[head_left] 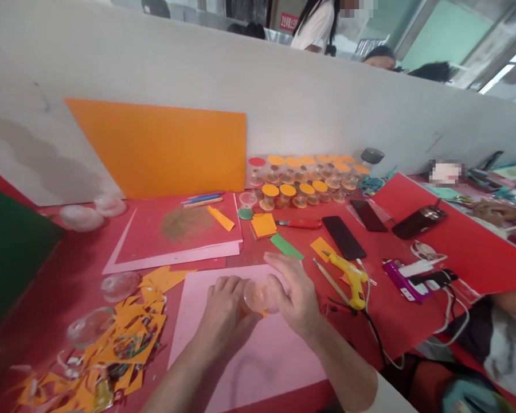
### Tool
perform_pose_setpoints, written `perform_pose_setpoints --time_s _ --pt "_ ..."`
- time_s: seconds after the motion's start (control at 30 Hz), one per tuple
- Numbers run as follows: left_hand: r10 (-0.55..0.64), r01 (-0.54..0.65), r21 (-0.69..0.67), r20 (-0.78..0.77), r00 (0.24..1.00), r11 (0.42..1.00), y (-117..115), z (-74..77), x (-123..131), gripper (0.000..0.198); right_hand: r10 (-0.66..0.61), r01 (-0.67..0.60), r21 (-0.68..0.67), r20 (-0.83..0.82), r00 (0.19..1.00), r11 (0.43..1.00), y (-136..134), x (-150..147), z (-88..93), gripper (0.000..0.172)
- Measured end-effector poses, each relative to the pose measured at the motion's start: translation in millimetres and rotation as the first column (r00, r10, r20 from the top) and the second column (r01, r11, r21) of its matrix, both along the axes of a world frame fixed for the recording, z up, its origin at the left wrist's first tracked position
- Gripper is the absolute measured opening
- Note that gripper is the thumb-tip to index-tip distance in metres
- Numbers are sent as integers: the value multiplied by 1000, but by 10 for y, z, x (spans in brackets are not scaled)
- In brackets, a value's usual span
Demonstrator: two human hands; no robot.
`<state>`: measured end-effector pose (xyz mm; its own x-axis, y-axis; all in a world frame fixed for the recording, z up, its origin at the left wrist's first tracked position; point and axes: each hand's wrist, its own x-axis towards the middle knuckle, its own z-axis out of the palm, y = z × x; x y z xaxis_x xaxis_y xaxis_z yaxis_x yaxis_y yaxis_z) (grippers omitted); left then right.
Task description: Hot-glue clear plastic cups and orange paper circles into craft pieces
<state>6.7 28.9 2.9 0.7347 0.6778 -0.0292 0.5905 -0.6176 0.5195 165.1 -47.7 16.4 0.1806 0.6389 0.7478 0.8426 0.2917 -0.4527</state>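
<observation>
Both hands meet over a pink sheet (258, 355) on the red table. My left hand (223, 310) and my right hand (290, 295) are closed around a small clear plastic cup (258, 296) held between them. A bit of orange paper shows under the cup. Beside my right hand lies a yellow glue gun (350, 275) with a black cord.
Orange paper scraps (124, 338) and clear cups lie at the left. Rows of orange-capped cups (309, 178) stand at the back by a big orange sheet (163, 149). Two phones (344, 236), a red knife (298, 224) and pencils lie nearby. Another person's arm (499, 213) is at the right.
</observation>
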Motion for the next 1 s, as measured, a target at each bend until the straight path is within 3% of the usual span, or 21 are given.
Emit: perform_pose_setpoints --time_s 0.1,0.13,0.17,0.2,0.37,0.57,0.7,1.0 --pt "0 0 -19 -15 1000 1000 15 16 -14 61 -69 92 -202 117 991 975 90 185 59 32" --pt "-2 1 -24 -16 1000 1000 18 18 -21 67 -113 170 -341 179 977 924 134 261 79 31" --pt "-3 2 -28 -17 1000 1000 21 20 -28 72 -144 258 -493 257 956 831 184 341 97 32" --pt "-5 5 -33 -23 1000 999 23 24 -35 75 -160 301 -555 290 944 775 236 422 113 32" --pt "-28 20 -70 -108 994 997 34 56 -49 84 -180 414 -701 385 905 581 455 742 145 25" --pt "-38 28 -85 -114 993 996 35 55 -40 87 -185 497 -789 461 868 361 553 848 149 29" --pt "-43 31 -93 -122 992 995 28 82 -32 86 -169 502 -805 472 865 317 560 836 164 28" --pt "-74 68 -57 -113 991 996 6 34 -27 85 -141 447 -826 426 894 344 553 782 112 27"
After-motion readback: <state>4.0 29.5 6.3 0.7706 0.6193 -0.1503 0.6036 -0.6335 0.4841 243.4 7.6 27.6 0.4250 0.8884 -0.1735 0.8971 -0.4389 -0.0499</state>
